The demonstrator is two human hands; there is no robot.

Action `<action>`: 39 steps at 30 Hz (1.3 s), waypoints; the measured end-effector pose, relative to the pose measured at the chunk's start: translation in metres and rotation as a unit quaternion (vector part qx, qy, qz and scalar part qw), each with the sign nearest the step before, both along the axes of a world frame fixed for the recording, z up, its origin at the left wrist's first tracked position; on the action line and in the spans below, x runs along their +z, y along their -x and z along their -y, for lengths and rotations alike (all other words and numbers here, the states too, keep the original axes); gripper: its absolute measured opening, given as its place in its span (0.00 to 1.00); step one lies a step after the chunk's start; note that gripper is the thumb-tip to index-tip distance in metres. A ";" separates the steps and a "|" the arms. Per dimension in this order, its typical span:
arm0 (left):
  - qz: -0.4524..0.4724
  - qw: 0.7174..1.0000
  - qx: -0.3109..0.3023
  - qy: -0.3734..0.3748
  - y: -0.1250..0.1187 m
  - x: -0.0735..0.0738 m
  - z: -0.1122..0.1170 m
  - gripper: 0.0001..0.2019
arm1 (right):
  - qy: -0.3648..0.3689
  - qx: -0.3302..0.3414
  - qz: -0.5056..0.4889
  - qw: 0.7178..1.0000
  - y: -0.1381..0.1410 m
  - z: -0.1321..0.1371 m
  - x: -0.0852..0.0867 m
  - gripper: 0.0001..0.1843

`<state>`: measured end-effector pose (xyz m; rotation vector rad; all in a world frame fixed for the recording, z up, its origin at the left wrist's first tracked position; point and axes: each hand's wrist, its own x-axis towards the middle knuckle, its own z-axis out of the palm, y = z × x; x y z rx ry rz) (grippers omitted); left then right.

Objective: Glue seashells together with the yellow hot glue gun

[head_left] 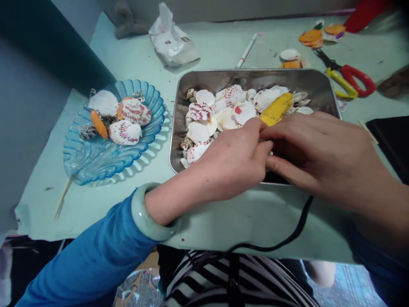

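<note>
Both my hands meet over the near right part of a metal tray full of white and pink-striped scallop shells. My left hand, with a pale green bangle at the wrist and a blue sleeve, has its fingers curled in a pinch at the fingertips of my right hand. My right hand lies over the tray with its fingers pressed together. What they grip is hidden. A yellow piece lies on the shells just beyond the fingertips. A black cable runs from under my right hand over the table's front edge.
A blue glass shell-shaped dish with shells stands at the left. Red-and-yellow scissors lie at the back right, next to orange scraps. A crumpled plastic bag, a white stick and a wooden skewer also lie on the pale green tabletop.
</note>
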<state>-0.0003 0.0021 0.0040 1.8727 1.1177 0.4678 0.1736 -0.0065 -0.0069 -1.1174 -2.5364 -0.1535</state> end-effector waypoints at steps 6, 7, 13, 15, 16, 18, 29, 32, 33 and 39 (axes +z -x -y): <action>0.034 0.999 0.009 0.019 -0.002 -0.004 0.000 0.06 | 0.004 -0.012 -0.001 1.000 0.000 0.000 -0.001 0.15; 0.040 0.999 0.010 0.022 -0.002 -0.004 0.000 0.06 | 0.007 -0.014 -0.002 1.000 0.000 0.000 -0.001 0.15; 0.062 0.997 0.010 0.036 -0.002 -0.005 0.000 0.07 | 0.009 -0.015 -0.012 1.000 0.001 0.000 -0.002 0.14; 0.062 0.997 0.010 0.038 -0.001 -0.005 0.000 0.08 | 0.009 -0.014 -0.012 1.000 0.001 0.001 -0.001 0.14; 0.062 0.997 0.010 0.038 -0.001 -0.004 0.001 0.09 | 0.009 -0.013 -0.011 1.000 0.001 0.001 0.000 0.14; 0.061 0.997 0.008 0.040 -0.001 -0.004 0.001 0.09 | 0.006 -0.011 -0.011 1.000 0.001 0.000 0.001 0.14; 0.092 0.994 0.013 0.062 -0.001 -0.005 0.001 0.10 | 0.009 -0.005 -0.011 1.000 -0.001 0.000 0.000 0.15; 0.089 0.994 0.014 0.069 0.000 -0.006 0.001 0.10 | 0.011 -0.006 -0.014 1.000 -0.001 0.000 -0.001 0.15; 0.092 0.993 0.014 0.071 0.000 -0.006 0.001 0.11 | 0.010 -0.007 -0.014 1.000 -0.001 0.000 -0.001 0.14; 0.098 0.992 0.019 0.082 0.001 -0.006 0.000 0.12 | 0.010 -0.003 -0.013 1.000 -0.001 0.001 0.001 0.14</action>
